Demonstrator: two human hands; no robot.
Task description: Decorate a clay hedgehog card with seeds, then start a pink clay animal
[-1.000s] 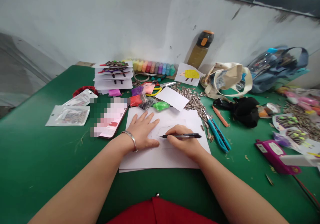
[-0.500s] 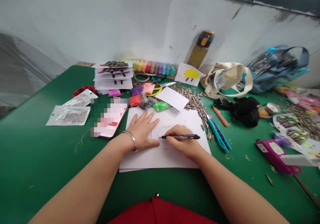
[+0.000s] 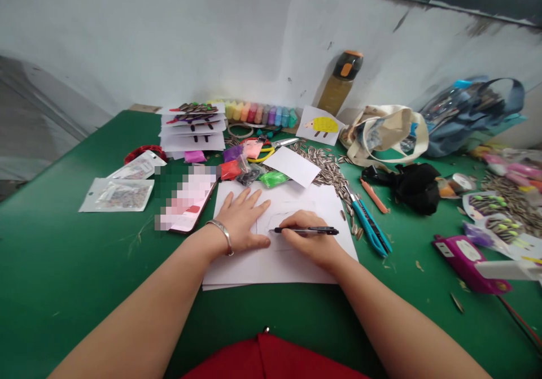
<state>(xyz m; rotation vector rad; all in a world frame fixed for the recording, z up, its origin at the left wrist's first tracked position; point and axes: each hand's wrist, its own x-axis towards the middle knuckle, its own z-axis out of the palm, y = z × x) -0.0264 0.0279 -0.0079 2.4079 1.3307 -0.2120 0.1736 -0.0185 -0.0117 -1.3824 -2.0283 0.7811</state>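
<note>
White paper sheets (image 3: 237, 269) lie just below frame centre, the left hand (image 3: 241, 221) spread flat on them, the right hand (image 3: 311, 240) pinching a black click pen (image 3: 317, 230) — apparently sketching, any further stroke needing steady paper.

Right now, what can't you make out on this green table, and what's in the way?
All in the head view:
Drawing: partly covered by the right hand; its lines are too faint to follow fully.
White paper under the left hand: hidden by that hand.
Phone screen: mostly masked by pixelation.
Stacked cards: lower ones overlapped by those above.
Label on the purple device: any writing too small to read.
White bar: cut off by the right edge.
</note>
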